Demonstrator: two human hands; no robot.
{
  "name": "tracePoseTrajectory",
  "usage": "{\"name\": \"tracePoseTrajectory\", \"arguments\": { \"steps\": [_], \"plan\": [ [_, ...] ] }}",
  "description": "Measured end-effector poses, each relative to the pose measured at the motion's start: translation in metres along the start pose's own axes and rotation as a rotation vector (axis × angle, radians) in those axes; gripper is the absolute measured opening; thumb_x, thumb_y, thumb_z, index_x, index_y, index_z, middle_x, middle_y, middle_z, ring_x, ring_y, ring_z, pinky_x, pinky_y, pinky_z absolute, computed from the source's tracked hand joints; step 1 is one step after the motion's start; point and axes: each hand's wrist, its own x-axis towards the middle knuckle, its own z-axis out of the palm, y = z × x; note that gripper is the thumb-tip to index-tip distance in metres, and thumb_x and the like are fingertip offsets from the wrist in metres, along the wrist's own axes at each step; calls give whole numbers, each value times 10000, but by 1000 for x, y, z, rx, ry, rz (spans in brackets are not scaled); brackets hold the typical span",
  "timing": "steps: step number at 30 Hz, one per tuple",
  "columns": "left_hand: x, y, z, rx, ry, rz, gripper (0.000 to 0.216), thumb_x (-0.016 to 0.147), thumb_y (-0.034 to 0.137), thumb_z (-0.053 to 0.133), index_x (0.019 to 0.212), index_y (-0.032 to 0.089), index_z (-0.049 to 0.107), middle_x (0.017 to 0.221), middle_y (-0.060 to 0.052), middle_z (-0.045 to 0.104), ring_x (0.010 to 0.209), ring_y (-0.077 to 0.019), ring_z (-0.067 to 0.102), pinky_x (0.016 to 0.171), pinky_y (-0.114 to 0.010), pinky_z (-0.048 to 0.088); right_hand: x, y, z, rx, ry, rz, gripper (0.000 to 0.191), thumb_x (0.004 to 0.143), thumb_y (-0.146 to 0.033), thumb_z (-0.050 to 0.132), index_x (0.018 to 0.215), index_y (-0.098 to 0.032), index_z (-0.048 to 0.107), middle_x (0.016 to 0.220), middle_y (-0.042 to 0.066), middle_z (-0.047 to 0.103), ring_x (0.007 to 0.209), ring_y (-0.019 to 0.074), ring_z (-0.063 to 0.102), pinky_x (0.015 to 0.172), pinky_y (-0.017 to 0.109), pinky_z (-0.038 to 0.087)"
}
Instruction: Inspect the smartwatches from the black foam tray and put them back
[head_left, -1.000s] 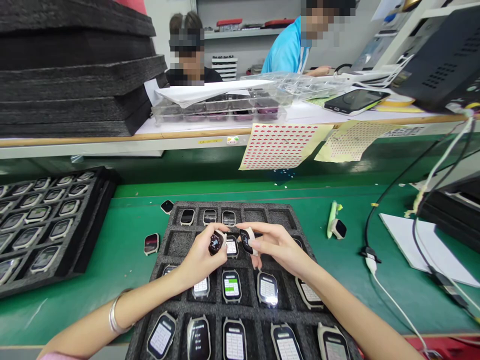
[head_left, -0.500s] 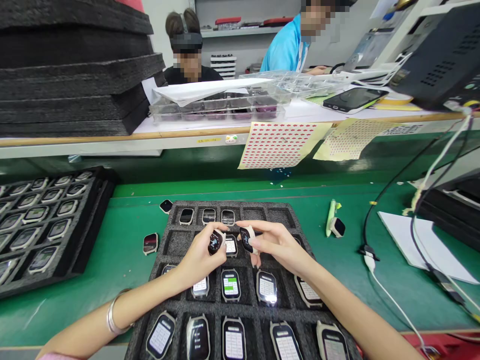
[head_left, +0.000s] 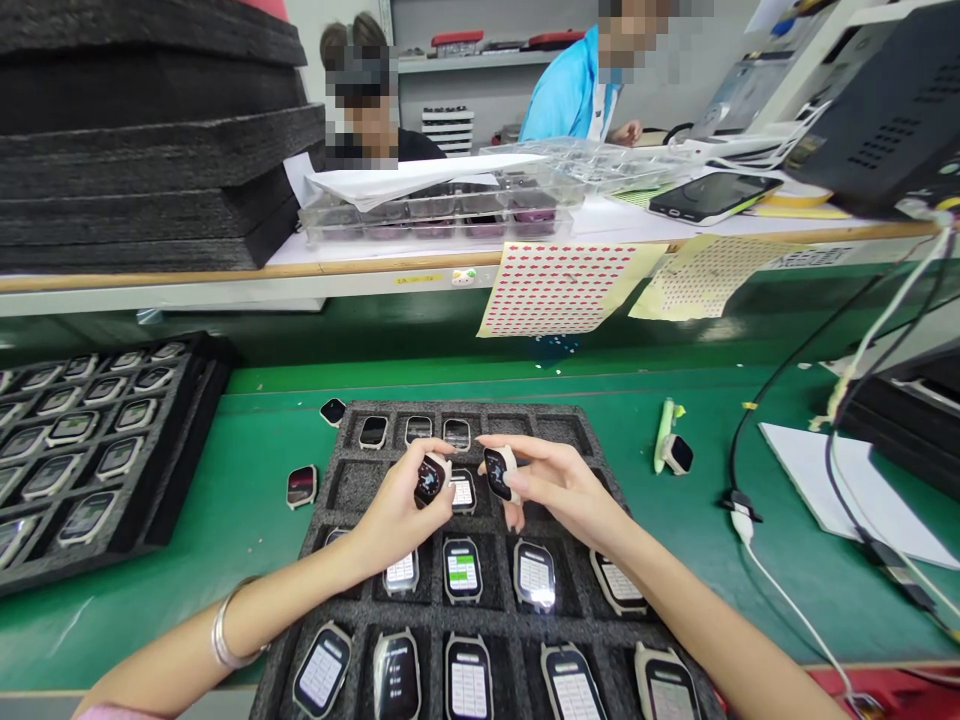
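My left hand (head_left: pixel 397 510) is closed round a small watch body (head_left: pixel 430 479) with a lit dark face, held above the black foam tray (head_left: pixel 360 485). My right hand (head_left: pixel 559 490) pinches a second watch body (head_left: pixel 498 473) beside it, the two faces a few centimetres apart. Both hover over the tray's middle rows. Below them the tray's pockets hold several more watch bodies, such as one with a lit green screen (head_left: pixel 462 568). A silver bangle (head_left: pixel 223 628) sits on my left wrist.
A second foam tray of watch bodies (head_left: pixel 75 440) lies at the left. Loose watch bodies (head_left: pixel 301 486) (head_left: pixel 333 410) lie on the green mat, and another rests by a green pen (head_left: pixel 664 432). Cables (head_left: pixel 780 590) and paper (head_left: pixel 840 490) are at the right. Two people sit behind the raised shelf (head_left: pixel 225 275).
Both hands have lifted slightly with their watch bodies, which stay close together. The person in blue at the back has moved a hand.
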Motion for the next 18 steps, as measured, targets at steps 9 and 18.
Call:
{"name": "tracePoseTrajectory", "arguments": {
  "steps": [9,18],
  "plan": [
    [3,3,-2,-164,-53,-148,442,773,167,588,1185,208,433,991,-37,551,831,-174,547,700,-286,467,1,2,-1,51,-52,37,467,847,-265,632,1285,-152,516,807,59,666,561,163,653,529,282,541],
    [6,16,-12,-747,-81,-397,383,767,123,552,1146,152,501,965,-78,636,895,-195,617,736,-312,524,5,5,0,131,-10,31,325,863,-225,579,1174,-170,501,979,105,660,567,147,650,450,230,510]
  ]
}}
